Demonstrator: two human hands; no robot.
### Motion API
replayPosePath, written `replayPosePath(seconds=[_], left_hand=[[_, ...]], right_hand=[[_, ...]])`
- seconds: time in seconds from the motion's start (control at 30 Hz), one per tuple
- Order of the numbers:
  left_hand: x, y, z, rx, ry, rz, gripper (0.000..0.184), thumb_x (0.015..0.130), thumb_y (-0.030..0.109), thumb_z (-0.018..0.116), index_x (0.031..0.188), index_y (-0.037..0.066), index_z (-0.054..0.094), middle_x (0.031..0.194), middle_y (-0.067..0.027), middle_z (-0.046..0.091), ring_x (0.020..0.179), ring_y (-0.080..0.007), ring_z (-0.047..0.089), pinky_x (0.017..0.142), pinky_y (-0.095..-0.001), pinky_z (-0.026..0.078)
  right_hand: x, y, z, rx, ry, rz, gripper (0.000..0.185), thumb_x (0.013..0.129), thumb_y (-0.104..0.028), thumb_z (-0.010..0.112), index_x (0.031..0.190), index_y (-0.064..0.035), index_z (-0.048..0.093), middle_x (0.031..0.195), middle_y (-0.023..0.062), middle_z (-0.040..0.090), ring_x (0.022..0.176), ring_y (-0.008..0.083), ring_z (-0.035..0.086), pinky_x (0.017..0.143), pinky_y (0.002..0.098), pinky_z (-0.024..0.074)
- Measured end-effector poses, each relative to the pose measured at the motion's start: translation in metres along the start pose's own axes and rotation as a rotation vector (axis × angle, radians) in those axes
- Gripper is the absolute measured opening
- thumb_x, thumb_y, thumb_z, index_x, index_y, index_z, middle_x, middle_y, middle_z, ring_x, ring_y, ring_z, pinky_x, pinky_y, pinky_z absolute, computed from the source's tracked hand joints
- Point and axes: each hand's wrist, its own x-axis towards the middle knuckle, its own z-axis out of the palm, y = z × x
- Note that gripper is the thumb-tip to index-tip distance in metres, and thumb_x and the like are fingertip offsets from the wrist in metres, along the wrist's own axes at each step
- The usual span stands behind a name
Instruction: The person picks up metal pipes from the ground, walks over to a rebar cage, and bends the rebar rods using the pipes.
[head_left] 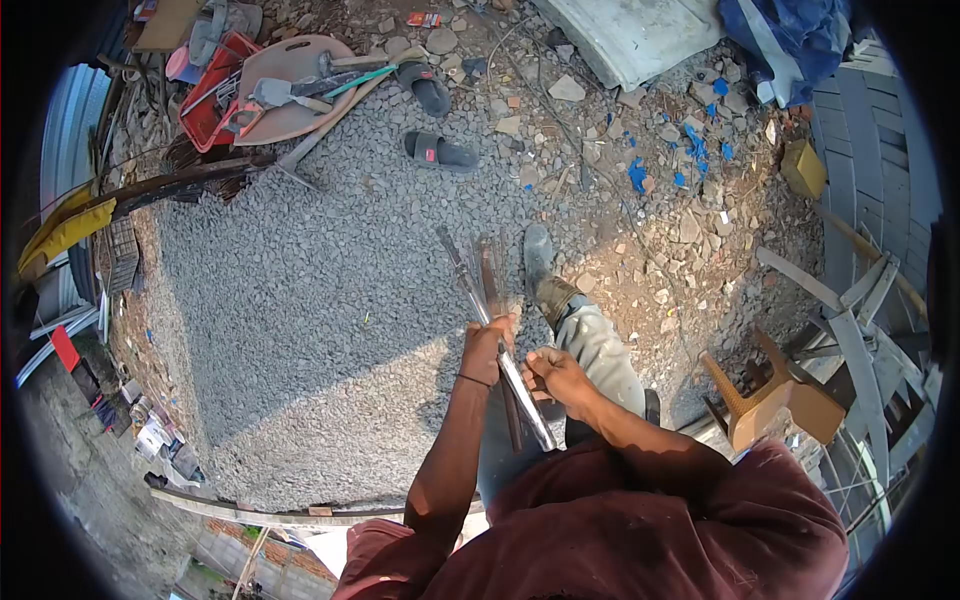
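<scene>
My left hand (485, 350) is wrapped around a long silvery metal bar (525, 402), which slants from over the gravel back toward my body. The bar's far end is darker and narrower. Beside and partly behind it runs a rusty brown strip (488, 275) with several thin rods close by; whether my left hand grips these too is unclear. My right hand (560, 377) is closed just right of the bar, its fingers curled. What lies in those fingers, if anything, is hidden. Below is my leg with a grey boot (538, 250).
Grey gravel (300, 310) spreads ahead and left. Two dark sandals (440, 152) lie near a pinkish basin (300, 70) holding tools, with a pickaxe-like tool (300, 160) alongside. Rubble and blue scraps (695, 145) are at right, near a tipped brown chair (760, 400) and wooden planks (860, 360).
</scene>
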Motion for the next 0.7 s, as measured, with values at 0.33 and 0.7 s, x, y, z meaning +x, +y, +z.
replayPosePath(seconds=[0.33, 0.7], left_hand=[[-0.024, 0.014, 0.046, -0.110, -0.003, -0.035, 0.022, 0.084, 0.014, 0.075, 0.098, 0.000, 0.066, 0.081, -0.0047, 0.064, 0.067, -0.0141, 0.062, 0.058, -0.0302, 0.051], [0.022, 0.100, -0.035, 0.579, 0.122, 0.192, 0.030, 0.096, 0.029, 0.062, 0.096, 0.001, 0.053, 0.070, -0.0078, 0.062, 0.053, -0.0155, 0.060, 0.049, -0.0279, 0.047]], right_hand=[[0.041, -0.006, -0.024, 0.646, -0.448, 0.201, 0.025, 0.100, -0.032, 0.056, 0.113, -0.0116, 0.064, 0.094, 0.0013, 0.066, 0.080, 0.0136, 0.063, 0.072, 0.0335, 0.0532], [0.133, -0.042, -0.124, 0.679, -0.095, 0.296, 0.032, 0.103, -0.034, 0.049, 0.101, -0.0025, 0.054, 0.062, -0.0009, 0.045, 0.047, 0.0108, 0.040, 0.042, 0.0285, 0.0365]])
